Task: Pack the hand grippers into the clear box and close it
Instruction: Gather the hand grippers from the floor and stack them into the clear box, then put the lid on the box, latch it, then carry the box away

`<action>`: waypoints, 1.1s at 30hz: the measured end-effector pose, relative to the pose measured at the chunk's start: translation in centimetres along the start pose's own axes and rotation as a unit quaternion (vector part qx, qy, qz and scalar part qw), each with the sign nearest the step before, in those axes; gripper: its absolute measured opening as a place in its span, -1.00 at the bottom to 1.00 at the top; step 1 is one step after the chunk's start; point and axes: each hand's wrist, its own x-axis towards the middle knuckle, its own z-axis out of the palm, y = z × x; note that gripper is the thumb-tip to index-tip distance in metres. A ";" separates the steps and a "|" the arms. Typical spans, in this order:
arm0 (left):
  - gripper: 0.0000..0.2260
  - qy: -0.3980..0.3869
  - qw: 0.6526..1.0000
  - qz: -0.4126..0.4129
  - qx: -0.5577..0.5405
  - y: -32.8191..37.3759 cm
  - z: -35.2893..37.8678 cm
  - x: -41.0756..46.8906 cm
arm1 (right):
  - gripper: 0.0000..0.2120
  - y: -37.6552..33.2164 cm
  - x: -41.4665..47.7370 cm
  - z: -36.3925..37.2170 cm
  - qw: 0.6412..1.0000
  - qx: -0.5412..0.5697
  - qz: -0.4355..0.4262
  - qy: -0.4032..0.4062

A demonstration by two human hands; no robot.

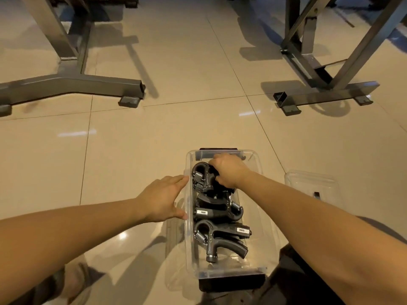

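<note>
Head view, looking down. A clear box (189,243) sits open on the tiled floor (132,164) at 6 o'clock. Three black hand grippers (218,211) lie inside in a row, far to near. The left hand (163,199) is at 9 o'clock of the box, its fingers (177,179) straight and released, touching the outer wall. The right hand (229,170) reaches in at the far end, fingers clenched around the farthest hand gripper (203,176). A clear lid (310,183) lies on the floor at 3 o'clock, near the box. Grey metal frames (72,82) stand at 10 and 2 o'clock.
</note>
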 end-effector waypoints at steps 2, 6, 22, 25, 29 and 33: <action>0.03 0.001 1.000 -0.002 -0.003 0.0 0.1 0.1 | -0.73 0.2 0.1 0.5 1.000 -0.011 -0.003 0.011; 0.01 0.001 1.000 -0.007 -0.004 0.0 0.3 0.1 | -0.67 0.7 -0.2 1.7 0.999 -0.042 -0.018 0.030; 0.03 -0.032 0.997 -0.070 0.002 0.5 0.6 0.3 | -0.53 1.3 -0.7 1.3 0.999 -0.037 -0.006 0.026; 0.04 -0.033 0.996 -0.079 0.007 0.8 0.5 0.4 | -0.59 2.5 -2.5 0.8 0.999 0.016 0.018 0.049; 0.03 -0.024 0.995 -0.099 -0.007 1.1 0.5 0.0 | -0.67 5.1 -6.6 -0.3 0.986 0.085 0.077 0.118; -0.17 0.026 0.993 -0.116 0.017 3.2 0.7 -1.0 | -0.68 7.7 -11.4 -0.5 0.969 0.116 0.147 0.163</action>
